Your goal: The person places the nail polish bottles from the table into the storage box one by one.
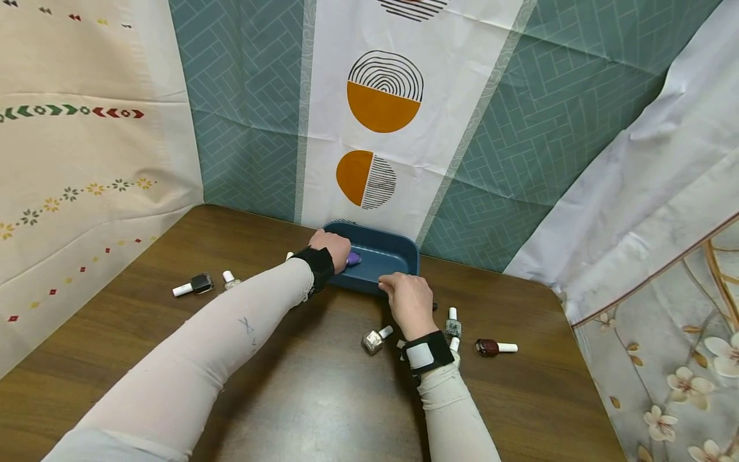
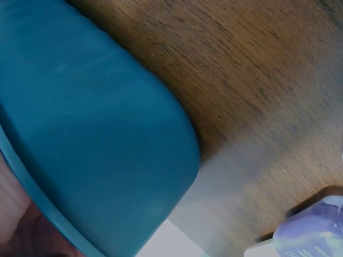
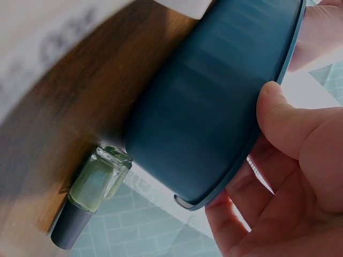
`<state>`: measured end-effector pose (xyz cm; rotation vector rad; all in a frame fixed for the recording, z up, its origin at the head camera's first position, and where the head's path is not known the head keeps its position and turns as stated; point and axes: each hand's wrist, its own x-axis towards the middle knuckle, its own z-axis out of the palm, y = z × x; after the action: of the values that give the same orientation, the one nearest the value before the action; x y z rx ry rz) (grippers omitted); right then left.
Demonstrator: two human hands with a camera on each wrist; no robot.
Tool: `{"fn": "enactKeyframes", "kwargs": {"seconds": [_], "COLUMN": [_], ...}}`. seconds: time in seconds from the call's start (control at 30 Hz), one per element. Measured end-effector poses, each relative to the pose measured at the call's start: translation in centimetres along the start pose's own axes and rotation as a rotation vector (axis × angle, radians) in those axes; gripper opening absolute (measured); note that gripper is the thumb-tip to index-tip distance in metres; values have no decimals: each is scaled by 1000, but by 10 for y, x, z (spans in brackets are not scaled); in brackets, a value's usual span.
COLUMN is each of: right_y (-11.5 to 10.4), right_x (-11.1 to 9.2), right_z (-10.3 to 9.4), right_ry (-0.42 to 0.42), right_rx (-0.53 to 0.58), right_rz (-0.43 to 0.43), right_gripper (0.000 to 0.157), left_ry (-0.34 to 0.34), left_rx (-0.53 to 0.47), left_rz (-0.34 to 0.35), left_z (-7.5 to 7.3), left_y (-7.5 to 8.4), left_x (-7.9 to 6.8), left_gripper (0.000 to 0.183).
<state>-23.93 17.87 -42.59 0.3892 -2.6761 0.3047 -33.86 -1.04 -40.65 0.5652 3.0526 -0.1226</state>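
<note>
A dark blue tray (image 1: 378, 262) sits at the back of the table. My left hand (image 1: 330, 247) is curled over its left end, its fingers right at a purple nail polish bottle (image 1: 354, 258) inside the tray; the bottle's cap end is hidden by the hand. In the left wrist view, part of that hand (image 2: 13, 214) shows behind the tray's rim. My right hand (image 1: 411, 300) grips the tray's near right rim. The right wrist view shows its thumb (image 3: 276, 107) on the outer wall and its fingers behind the rim.
A black nail polish bottle (image 1: 202, 283) and a glitter one (image 1: 231, 280) lie left. A gold glitter bottle (image 1: 373, 342), a speckled one (image 1: 453, 326) and a dark red one (image 1: 487, 347) lie right. A green bottle (image 3: 95, 182) lies beside the tray. Curtains hang behind.
</note>
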Motion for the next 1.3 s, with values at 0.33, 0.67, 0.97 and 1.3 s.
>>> {"fn": "enactKeyframes", "kwargs": {"seconds": [0.33, 0.67, 0.97, 1.3], "right_y": [-2, -3, -4, -2], "right_x": [1, 1, 0, 0], "right_z": [-1, 0, 1, 0], "right_ry": [-15, -17, -17, 11], "right_rx": [-3, -3, 3, 14], "right_rz": [-1, -3, 2, -7], "right_gripper": [14, 14, 14, 14], "left_ry": [2, -22, -11, 118], "left_rx": [-30, -30, -7, 10], "left_rz": [7, -2, -5, 29], "left_z": [8, 7, 8, -3], "left_y": [-2, -2, -3, -5], "left_x": [3, 2, 2, -9], "left_gripper": [14, 17, 14, 18]}}
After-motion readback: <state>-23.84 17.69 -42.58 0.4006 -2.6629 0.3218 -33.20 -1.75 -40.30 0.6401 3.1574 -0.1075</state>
